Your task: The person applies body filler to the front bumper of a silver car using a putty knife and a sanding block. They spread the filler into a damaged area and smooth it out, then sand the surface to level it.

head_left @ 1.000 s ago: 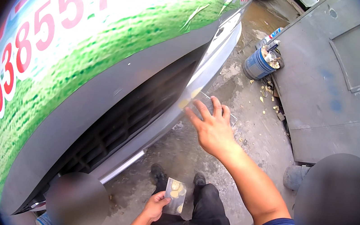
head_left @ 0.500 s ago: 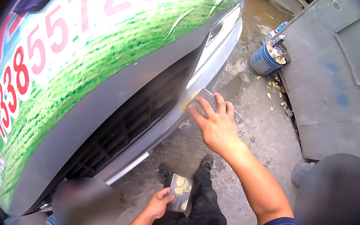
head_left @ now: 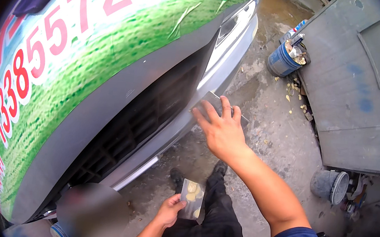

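My left hand [head_left: 170, 210] pinches the edge of a flat rectangular plate [head_left: 185, 209] in front of my legs. On the plate sit several pale yellow dabs of putty [head_left: 192, 191]. My right hand [head_left: 224, 131] is stretched out to the vehicle's front, its fingers spread over a thin, flat scraper [head_left: 213, 97]. The scraper's corners stick out past the fingers, and the palm hides most of it. One edge of the scraper lies at the silver-white bumper [head_left: 180, 126]; whether it touches there I cannot tell.
The vehicle's dark grille [head_left: 122, 138] and green printed front panel [head_left: 105, 66] fill the left. A blue bucket of scraps [head_left: 281, 63] stands by a grey metal panel [head_left: 348, 82]. A grey bucket [head_left: 327, 184] lies at right. Yellow crumbs dot the concrete floor [head_left: 271, 124].
My right hand has shifted slightly left with the scraper along the bumper. The left hand keeps its hold on the plate. The grey bucket at right now shows fully.
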Demonstrator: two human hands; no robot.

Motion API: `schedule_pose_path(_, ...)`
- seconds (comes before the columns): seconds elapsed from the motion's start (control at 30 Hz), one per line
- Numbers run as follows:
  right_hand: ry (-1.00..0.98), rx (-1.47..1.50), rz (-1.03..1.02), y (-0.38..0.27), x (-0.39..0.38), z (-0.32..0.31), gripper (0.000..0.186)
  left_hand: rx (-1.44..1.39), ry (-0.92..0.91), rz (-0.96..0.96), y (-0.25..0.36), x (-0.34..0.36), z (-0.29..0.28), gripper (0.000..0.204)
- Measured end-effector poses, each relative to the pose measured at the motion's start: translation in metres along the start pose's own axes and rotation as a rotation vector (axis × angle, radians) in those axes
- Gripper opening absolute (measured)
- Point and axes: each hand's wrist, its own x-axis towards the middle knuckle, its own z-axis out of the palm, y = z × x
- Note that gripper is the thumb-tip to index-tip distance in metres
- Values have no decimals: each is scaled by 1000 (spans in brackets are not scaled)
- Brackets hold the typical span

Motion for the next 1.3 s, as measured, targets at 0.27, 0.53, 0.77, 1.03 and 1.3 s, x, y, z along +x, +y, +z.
schedule_pose_path(0.27, -19, 335, 84, -8, -48, -35, 48, -195, 57, 179, 50, -11, 48, 29)
schedule_pose_path(0.53, -177, 1240, 103, -36, -173, -38, 47, -449, -24, 288, 76, -6, 98, 34)
schedule_pose_path(0.77, -256, 689, 147, -12, -181, -26, 48, -423, -6, 240, 78, -15, 85, 34)
schedule_pose_path(1.03, 73, 170, 393, -15, -34, -4, 53, -346, 122, 140, 34, -17, 41, 31)
schedule_pose_path(1.3, 68, 123, 474, -39, 2, 16, 56, -296, 221, 115, 5, -26, 10, 31)
